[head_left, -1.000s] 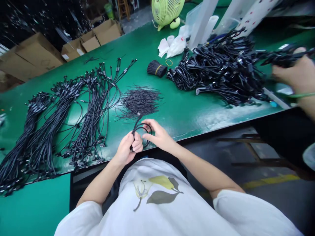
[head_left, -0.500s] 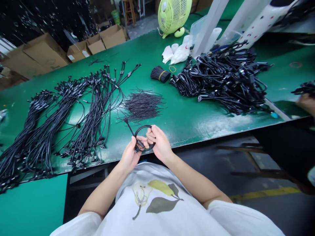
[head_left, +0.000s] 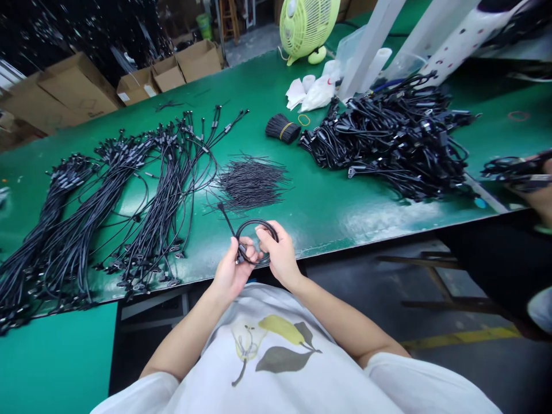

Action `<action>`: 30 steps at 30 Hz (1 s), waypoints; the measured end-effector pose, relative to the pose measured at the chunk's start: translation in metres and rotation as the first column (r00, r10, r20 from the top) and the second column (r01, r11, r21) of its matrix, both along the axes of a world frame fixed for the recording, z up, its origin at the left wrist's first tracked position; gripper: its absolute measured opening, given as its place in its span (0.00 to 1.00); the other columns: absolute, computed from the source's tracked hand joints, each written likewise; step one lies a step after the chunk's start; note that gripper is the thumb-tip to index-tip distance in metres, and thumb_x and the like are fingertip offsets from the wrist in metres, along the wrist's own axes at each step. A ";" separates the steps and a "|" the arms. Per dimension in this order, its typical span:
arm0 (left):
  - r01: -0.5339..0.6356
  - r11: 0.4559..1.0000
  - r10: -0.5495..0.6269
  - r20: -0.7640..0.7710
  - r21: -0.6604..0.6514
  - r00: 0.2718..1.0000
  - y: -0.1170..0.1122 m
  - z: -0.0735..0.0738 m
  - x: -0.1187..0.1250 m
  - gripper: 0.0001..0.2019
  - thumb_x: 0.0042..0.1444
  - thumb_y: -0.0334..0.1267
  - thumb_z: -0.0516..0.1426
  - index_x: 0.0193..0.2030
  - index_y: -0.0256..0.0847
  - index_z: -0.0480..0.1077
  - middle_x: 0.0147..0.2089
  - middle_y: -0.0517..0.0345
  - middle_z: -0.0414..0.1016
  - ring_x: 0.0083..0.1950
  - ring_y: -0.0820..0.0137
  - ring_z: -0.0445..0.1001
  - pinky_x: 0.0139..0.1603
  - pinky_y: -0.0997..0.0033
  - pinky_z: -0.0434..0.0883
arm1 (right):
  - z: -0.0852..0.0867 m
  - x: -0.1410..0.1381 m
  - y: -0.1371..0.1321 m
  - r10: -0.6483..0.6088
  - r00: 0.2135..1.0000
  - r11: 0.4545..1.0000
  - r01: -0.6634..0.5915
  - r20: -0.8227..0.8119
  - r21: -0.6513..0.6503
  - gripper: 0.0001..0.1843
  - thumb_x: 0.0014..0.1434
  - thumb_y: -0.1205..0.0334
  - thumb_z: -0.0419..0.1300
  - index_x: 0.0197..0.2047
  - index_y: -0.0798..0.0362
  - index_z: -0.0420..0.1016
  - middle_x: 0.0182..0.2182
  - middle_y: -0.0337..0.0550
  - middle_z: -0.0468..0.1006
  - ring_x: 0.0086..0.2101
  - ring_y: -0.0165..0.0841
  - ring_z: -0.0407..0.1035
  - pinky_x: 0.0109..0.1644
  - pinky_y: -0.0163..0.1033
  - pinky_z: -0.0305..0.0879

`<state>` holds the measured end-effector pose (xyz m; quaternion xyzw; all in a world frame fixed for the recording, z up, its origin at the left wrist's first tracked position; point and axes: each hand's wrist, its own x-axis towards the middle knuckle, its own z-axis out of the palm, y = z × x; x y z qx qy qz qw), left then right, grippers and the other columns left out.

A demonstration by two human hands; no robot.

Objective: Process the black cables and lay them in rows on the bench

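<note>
A black cable (head_left: 255,222) is looped into a round coil between my hands, just in front of the table's near edge. My left hand (head_left: 233,267) is closed on the coil's left side, where a connector end sticks up past the thumb. On the opposite side my right hand (head_left: 278,253) grips the loop between thumb and fingers. Beyond the coil lies a loose pile of short black twist ties (head_left: 252,183). Long uncoiled cables (head_left: 159,195) spread in several bunches to the left. To the right is a large heap of coiled cables (head_left: 388,138).
A bundle of twist ties (head_left: 282,128) held by a yellow band lies behind the loose pile. Farther back stand a green fan (head_left: 307,26) and a white post (head_left: 366,49). Cardboard boxes (head_left: 80,86) line the far left edge. A co-worker's hand (head_left: 537,195) holds cables at far right.
The cable coil has become rounder between my hands, and my right fingers have shifted on the loop. At the right edge, the co-worker's hand has moved farther into view with cables.
</note>
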<state>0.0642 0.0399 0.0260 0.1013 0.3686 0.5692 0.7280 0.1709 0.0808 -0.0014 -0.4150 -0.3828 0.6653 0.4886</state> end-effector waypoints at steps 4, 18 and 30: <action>-0.063 0.996 0.064 -0.011 0.057 0.998 0.001 0.006 -0.005 0.14 0.63 0.46 0.54 0.36 0.36 0.72 0.24 0.64 0.57 0.28 0.75 0.61 0.45 0.68 0.69 | -0.006 0.002 0.003 -0.021 0.998 0.996 0.016 0.059 0.083 0.12 0.58 0.57 0.55 0.43 0.51 0.70 0.27 0.34 0.63 0.23 0.23 0.54 0.26 0.31 0.55; 0.113 0.985 -0.101 -0.092 0.132 0.991 0.001 0.012 -0.010 0.16 0.61 0.48 0.54 0.29 0.39 0.68 0.25 0.61 0.60 0.32 0.71 0.65 0.45 0.64 0.67 | 0.025 0.011 0.013 0.122 0.953 0.983 -0.154 -0.279 -0.096 0.14 0.54 0.51 0.64 0.36 0.52 0.69 0.21 0.29 0.56 0.19 0.21 0.44 0.20 0.29 0.42; 0.510 0.853 -0.238 -0.788 0.110 0.568 -0.005 -0.013 -0.014 0.18 0.64 0.51 0.50 0.48 0.39 0.68 0.27 0.63 0.62 0.29 0.70 0.61 0.36 0.69 0.59 | 0.030 0.000 0.003 -0.029 0.976 0.998 0.017 -0.217 -0.057 0.21 0.58 0.41 0.57 0.42 0.51 0.69 0.33 0.43 0.75 0.32 0.29 0.69 0.29 0.31 0.61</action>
